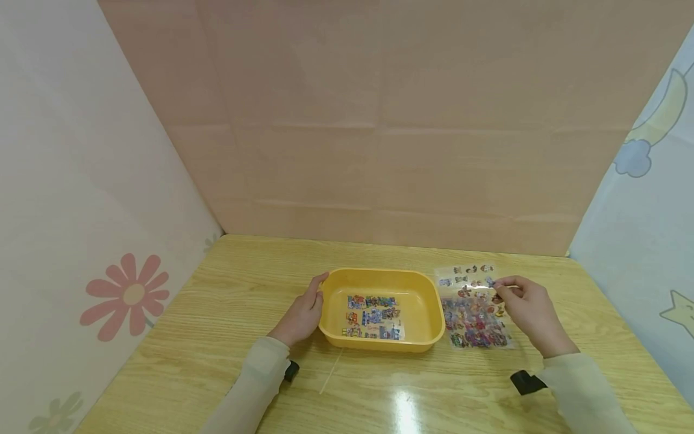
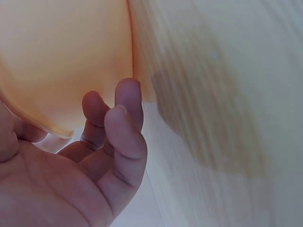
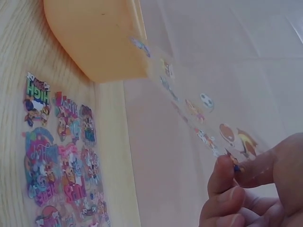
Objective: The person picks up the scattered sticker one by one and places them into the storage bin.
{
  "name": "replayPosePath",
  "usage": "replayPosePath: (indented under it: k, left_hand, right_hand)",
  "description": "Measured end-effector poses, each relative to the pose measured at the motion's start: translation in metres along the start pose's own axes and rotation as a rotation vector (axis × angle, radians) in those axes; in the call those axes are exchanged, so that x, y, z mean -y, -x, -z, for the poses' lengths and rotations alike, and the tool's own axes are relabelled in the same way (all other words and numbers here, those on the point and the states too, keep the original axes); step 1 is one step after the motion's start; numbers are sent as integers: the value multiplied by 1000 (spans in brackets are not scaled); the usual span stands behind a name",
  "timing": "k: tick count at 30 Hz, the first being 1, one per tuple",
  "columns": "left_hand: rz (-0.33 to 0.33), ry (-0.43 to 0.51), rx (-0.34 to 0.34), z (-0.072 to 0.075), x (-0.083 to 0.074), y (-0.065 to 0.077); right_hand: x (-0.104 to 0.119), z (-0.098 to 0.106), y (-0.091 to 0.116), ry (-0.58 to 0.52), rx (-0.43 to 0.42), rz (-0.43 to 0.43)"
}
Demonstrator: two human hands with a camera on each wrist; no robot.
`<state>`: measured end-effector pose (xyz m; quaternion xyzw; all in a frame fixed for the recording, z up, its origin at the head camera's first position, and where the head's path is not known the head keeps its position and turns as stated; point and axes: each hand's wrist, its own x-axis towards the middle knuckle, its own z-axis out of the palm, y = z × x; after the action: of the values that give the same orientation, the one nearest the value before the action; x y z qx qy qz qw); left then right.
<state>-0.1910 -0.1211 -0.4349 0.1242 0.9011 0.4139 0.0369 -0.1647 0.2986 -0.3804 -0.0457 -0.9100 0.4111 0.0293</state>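
Observation:
My left hand grips the left end of a yellow plastic basin, its fingers curled at the rim in the left wrist view. Inside the basin lies a clear sticker sheet with colourful cartoon prints. On the right, my right hand pinches the edge of another clear sticker sheet between thumb and fingertips. That sheet slants up above the table, beside the basin's right end. Beneath it, a pile of overlapping sticker sheets with bright lettering and cartoon figures lies on the wood.
The wood-grain table carries all of this. A thin pale strip lies in front of the basin. A plain beige sheet stands behind the table, with patterned panels at both sides.

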Motion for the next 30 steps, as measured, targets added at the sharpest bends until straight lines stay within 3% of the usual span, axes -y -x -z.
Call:
replayPosePath:
  k: [20, 30]
  left_hand:
    - [-8, 3, -3, 0, 0, 1]
    - [-1, 7, 1, 0, 0, 1]
  right_hand:
    - [8, 6, 2, -36, -51, -3]
    - [10, 7, 3, -72, -86, 37]
